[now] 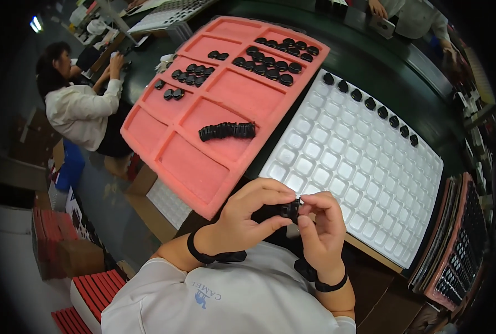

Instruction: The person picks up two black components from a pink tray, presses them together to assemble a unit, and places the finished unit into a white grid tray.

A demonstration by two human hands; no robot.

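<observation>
In front of my chest I hold a small glossy black part (291,209) between both hands. My left hand (252,210) pinches it from the left with thumb and fingers. My right hand (323,227) grips its right side with thumb and bent fingertips, which partly cover it. Just beyond lies a pink foam tray (195,171) split into compartments. One compartment has a curved row of thin black pieces (227,131) packed side by side; several others hold round black parts (270,60). To the right is a white tray (345,181) of square pockets, with several black parts (370,104) along its far edge.
A dark green table (365,53) carries both trays. At far left a co-worker in a white top (83,103) sits working; another person's hand (377,9) shows at the top. Upright stacked trays (457,245) stand at right, red stacked sheets (100,292) at lower left.
</observation>
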